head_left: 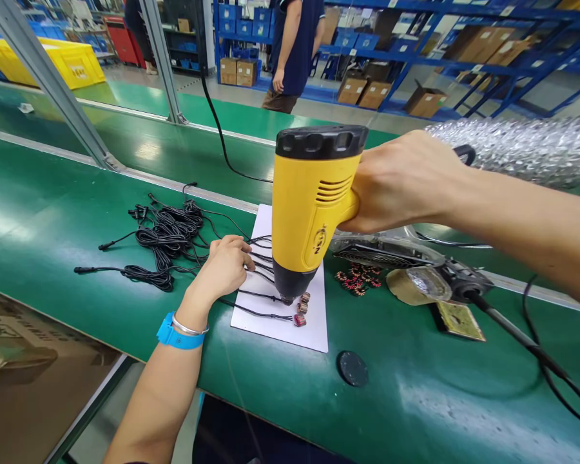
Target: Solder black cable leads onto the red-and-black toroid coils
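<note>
My right hand (406,183) is wrapped round the handle of a yellow and black heat gun (314,206), whose nozzle points down at a white sheet (314,325) on the green bench. Thin black wires (265,298) lie across the sheet, ending in small coil parts (300,308) right under the nozzle. My left hand (225,265), with a blue wristband, rests curled on the wires at the sheet's left edge, pressing them down. A tangled bundle of black cables (167,235) lies just left of that hand.
A soldering iron on its stand (457,283), a fan grille (381,254) and red coils (360,280) sit right of the sheet. A dark round disc (352,368) lies near the front edge. Silver flexible duct (526,148) runs at right. A person (292,51) stands behind by blue shelving.
</note>
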The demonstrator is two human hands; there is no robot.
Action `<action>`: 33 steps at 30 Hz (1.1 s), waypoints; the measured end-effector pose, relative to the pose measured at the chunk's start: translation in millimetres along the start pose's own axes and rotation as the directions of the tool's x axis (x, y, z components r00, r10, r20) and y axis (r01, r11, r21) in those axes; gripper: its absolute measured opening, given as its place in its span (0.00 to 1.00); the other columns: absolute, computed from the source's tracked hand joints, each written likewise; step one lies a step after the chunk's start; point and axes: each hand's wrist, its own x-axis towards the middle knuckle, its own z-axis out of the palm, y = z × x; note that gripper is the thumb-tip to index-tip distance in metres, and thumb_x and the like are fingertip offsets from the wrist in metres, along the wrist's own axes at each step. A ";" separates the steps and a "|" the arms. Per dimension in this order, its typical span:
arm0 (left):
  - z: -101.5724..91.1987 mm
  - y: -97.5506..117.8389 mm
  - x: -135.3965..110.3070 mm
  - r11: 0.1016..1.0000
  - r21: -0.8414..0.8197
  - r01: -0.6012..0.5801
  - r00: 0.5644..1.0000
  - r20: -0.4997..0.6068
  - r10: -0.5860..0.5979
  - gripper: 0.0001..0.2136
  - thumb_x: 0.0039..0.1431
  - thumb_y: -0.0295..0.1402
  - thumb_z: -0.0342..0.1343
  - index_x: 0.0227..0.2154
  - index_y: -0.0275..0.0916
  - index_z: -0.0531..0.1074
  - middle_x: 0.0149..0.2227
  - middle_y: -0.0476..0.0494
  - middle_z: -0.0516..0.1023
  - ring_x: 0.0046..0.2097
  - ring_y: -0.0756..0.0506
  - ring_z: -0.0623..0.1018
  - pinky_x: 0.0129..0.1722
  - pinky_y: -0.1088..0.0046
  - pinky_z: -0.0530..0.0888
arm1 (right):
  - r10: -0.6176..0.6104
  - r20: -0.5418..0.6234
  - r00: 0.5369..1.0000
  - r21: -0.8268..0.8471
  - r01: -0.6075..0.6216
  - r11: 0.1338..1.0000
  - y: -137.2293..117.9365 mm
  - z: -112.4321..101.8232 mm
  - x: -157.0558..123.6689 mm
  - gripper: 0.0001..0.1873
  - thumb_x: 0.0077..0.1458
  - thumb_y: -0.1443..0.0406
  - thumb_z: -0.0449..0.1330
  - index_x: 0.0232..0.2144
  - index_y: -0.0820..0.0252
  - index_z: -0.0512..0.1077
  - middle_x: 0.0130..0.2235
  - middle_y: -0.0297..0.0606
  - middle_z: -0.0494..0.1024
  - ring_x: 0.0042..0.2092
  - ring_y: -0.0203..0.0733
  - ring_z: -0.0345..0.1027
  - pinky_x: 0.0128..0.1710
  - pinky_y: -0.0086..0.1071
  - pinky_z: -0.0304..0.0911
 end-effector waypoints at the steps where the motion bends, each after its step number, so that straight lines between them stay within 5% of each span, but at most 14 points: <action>1: -0.5 0.2 0.0 1.000 -0.001 0.003 1.000 0.001 -0.003 0.19 0.44 0.19 0.47 0.30 0.43 0.81 0.48 0.44 0.78 0.60 0.37 0.65 0.55 0.52 0.60 | -0.002 0.006 1.000 -0.004 0.002 1.000 0.1 0.0 -0.5 0.21 0.43 0.46 0.54 0.30 0.56 0.69 0.21 0.34 0.69 0.21 0.36 0.60 0.21 0.28 0.34; 25: -5.4 5.9 1.2 1.000 -0.002 0.016 0.999 0.044 -0.016 0.20 0.43 0.19 0.46 0.30 0.42 0.82 0.48 0.43 0.77 0.58 0.36 0.66 0.55 0.50 0.63 | -0.030 0.027 0.999 0.035 0.029 0.999 0.1 -7.4 -13.7 0.21 0.42 0.48 0.52 0.30 0.55 0.71 0.21 0.35 0.68 0.21 0.37 0.59 0.21 0.29 0.34; 33: -2.3 4.5 2.3 1.000 -0.001 -0.002 0.999 0.051 0.002 0.20 0.43 0.18 0.46 0.29 0.42 0.82 0.47 0.44 0.78 0.57 0.37 0.67 0.54 0.52 0.64 | -0.060 -0.048 0.997 0.041 0.062 0.997 -3.7 -11.9 -17.0 0.20 0.44 0.50 0.49 0.31 0.54 0.73 0.20 0.36 0.67 0.21 0.39 0.59 0.21 0.30 0.34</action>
